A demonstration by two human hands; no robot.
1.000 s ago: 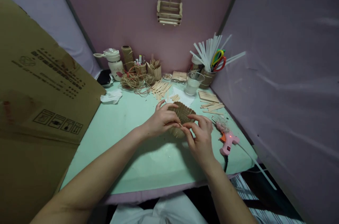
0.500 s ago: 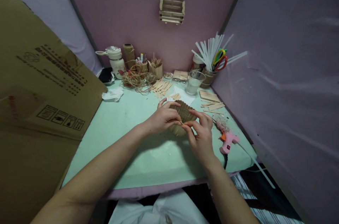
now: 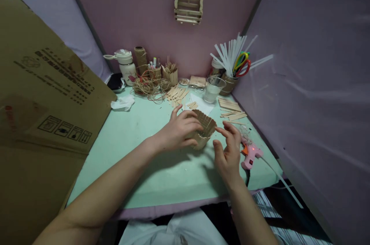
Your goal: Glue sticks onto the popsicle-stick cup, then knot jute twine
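Basket (image 3: 203,142) — one, left hand (image 3: 181,130) gripping, right hand (image 3: 229,154) beside

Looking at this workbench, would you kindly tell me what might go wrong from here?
The pink glue gun has its red light on and lies close beside the right hand; if its tip is hot, a sideways move might cause a burn. A long white stick runs from the gun past the edge of the table, so a knock could shift both. The left hand is at the brown container; a push might tip it.
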